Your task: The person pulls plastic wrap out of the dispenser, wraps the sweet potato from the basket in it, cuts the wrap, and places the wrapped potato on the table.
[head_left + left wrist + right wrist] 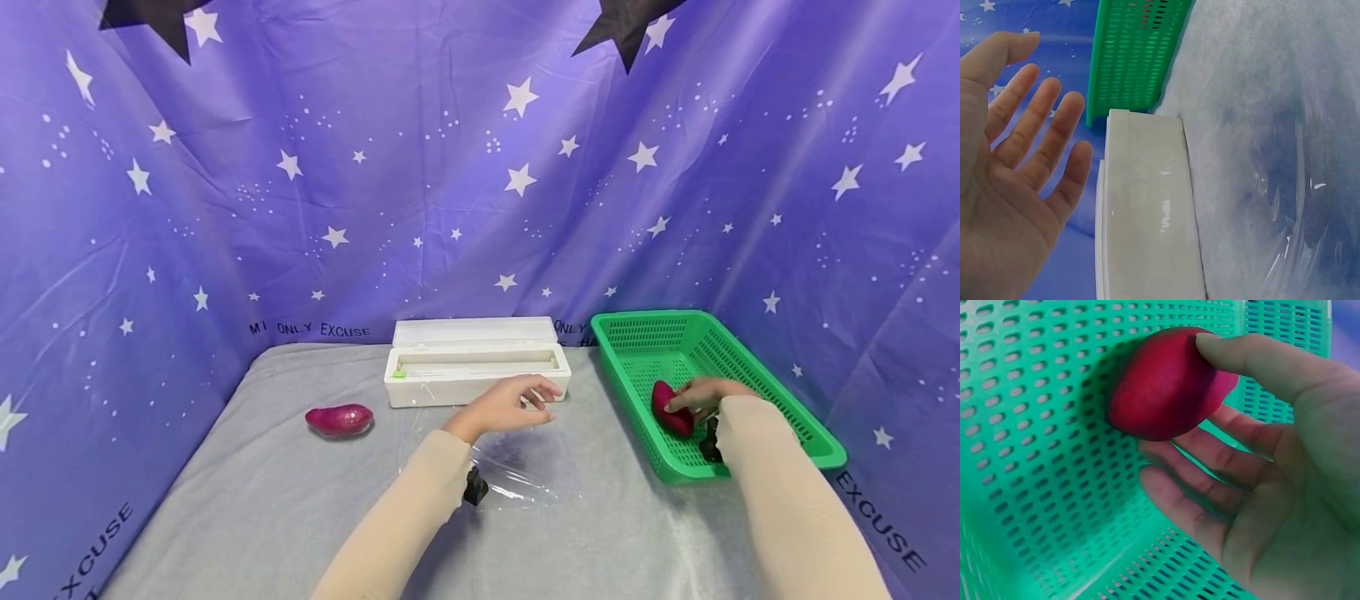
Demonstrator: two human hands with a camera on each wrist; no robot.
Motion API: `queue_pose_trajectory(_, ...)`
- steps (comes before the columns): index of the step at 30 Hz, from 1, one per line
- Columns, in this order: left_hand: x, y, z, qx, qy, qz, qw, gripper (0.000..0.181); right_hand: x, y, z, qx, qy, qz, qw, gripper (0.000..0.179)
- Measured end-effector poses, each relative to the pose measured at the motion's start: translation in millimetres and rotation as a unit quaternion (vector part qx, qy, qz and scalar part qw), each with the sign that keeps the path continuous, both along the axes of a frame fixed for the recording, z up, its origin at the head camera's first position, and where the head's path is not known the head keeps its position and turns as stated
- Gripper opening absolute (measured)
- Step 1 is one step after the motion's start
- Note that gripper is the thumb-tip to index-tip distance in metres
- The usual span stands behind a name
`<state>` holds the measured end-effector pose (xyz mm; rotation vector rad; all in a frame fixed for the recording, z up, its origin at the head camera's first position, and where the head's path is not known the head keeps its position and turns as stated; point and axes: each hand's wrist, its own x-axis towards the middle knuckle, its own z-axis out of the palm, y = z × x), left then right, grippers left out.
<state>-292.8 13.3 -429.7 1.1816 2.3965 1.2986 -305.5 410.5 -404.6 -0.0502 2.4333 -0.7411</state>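
My right hand reaches into the green basket and grips a reddish-purple sweet potato. In the right wrist view the thumb presses on its top while fingers curl under it, close over the basket's slotted floor. My left hand hovers with loosely bent fingers and holds nothing, in front of the white cling film box. Beneath the left forearm, a sheet of clear film lies on the table. A second sweet potato, shiny on its surface, lies on the left.
The film box stands at the back middle with its lid raised and a small green piece at its left end. A grey cloth covers the table. Purple star-printed curtains enclose the back and both sides.
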Motion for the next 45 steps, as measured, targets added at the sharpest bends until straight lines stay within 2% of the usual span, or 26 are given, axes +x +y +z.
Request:
queue_pose_trajectory(9,-5.8,7.3,0.1,0.004,-0.01,-0.009,0.9999,0.034,0.8,-3.7,19.4,-0.018,-0.012,-0.034,0.9992,0.066)
queue_pose_trajectory(17,-6.1,12.0,2.6,0.014,-0.015,-0.012,0.9997,0.032,0.4,-4.1,25.8,-0.073,-0.014,-0.059,0.9955,0.07)
queue_pose_trajectory(34,-3.7,20.0,12.0,0.009,-0.005,-0.016,0.9998,0.036,10.3,-18.4,52.7,-0.122,0.037,-0.004,0.9918,0.071)
queue_pose_trajectory(41,-4.0,29.0,8.9,0.017,-0.009,-0.017,0.9997,0.044,17.0,-30.8,60.9,-0.119,0.058,0.025,0.9909,0.069)
queue_pose_trajectory(45,-1.9,34.6,6.4,0.022,-0.019,-0.005,0.9996,0.052,21.9,-40.5,65.1,-0.121,0.063,0.036,0.99,0.067)
